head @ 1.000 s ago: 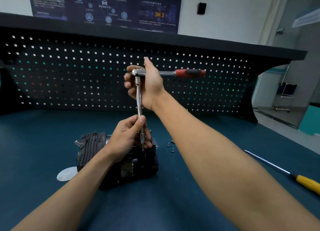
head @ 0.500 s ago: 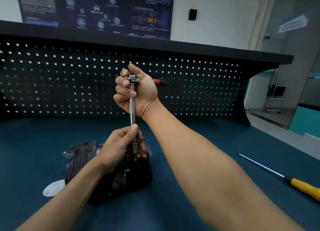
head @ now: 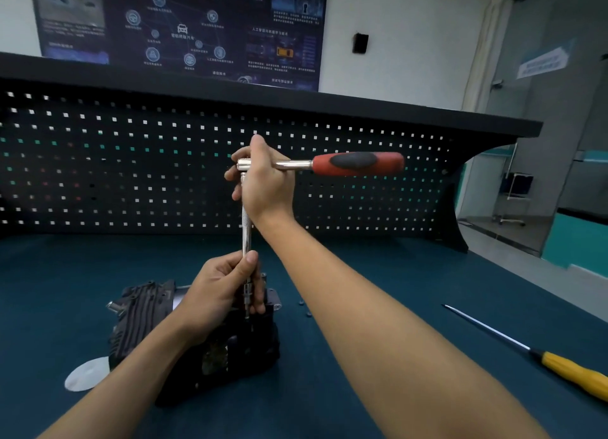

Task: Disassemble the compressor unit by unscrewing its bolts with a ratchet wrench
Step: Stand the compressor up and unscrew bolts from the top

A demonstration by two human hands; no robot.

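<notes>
Compressor (head: 141, 313) sits on our blue bench (head: 49, 290) — our right hand (head: 266, 182) grips the ratchet wrench (head: 357, 164) at its head, our left hand (head: 217, 287) pinches the upright extension bar (head: 246, 228) low down, just above it.

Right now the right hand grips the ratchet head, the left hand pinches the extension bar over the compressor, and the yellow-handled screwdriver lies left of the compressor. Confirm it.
Wrong side: in the head view the yellow-handled screwdriver lies right of the compressor. The right hand on the ratchet head and left hand on the extension bar are as stated.
</notes>
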